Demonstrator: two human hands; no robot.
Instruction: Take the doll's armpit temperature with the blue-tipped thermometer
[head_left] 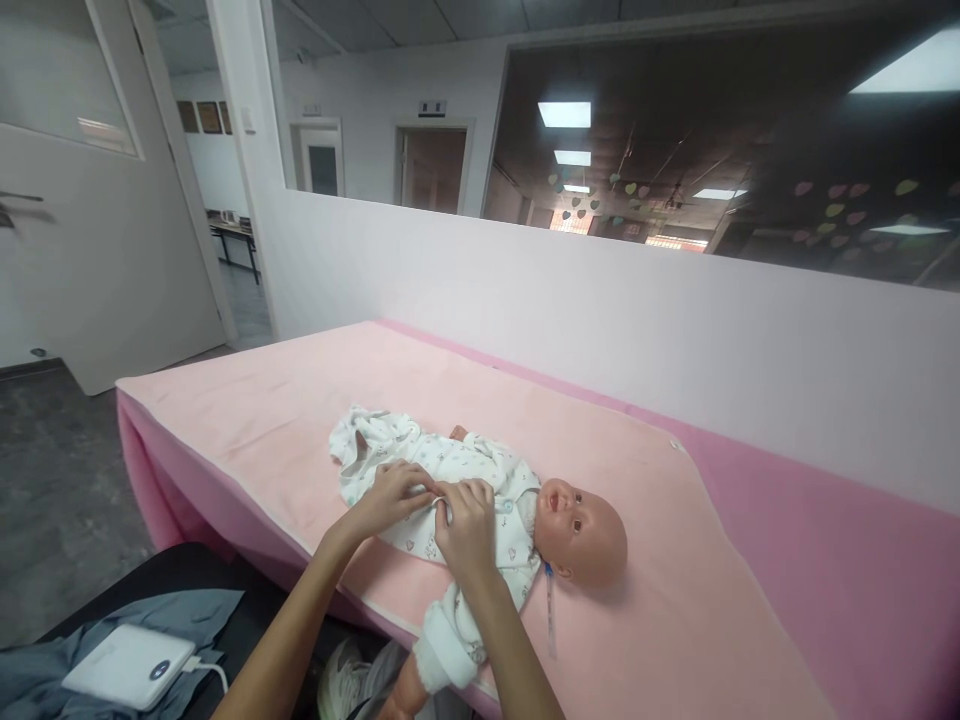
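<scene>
A baby doll (592,535) lies on its back with its head to the right. It wears a white printed baby outfit (427,455) whose leg end lies loose at the left. My left hand (394,497) and my right hand (466,520) meet over the front of the outfit. Their fingers are closed in a pinch on its fabric; the exact spot between the fingertips is partly hidden. One doll arm, in a sleeve with a thick white cuff (450,650), reaches over the near table edge beside my right forearm. The doll's other hand (458,433) shows on the far side.
A pink cloth (247,400) covers the table. Next to the doll's head lies a thin clear tube with a blue end (551,610). A white power bank (131,665) with a cable rests on dark fabric at lower left. A white wall (600,330) with windows borders the far side.
</scene>
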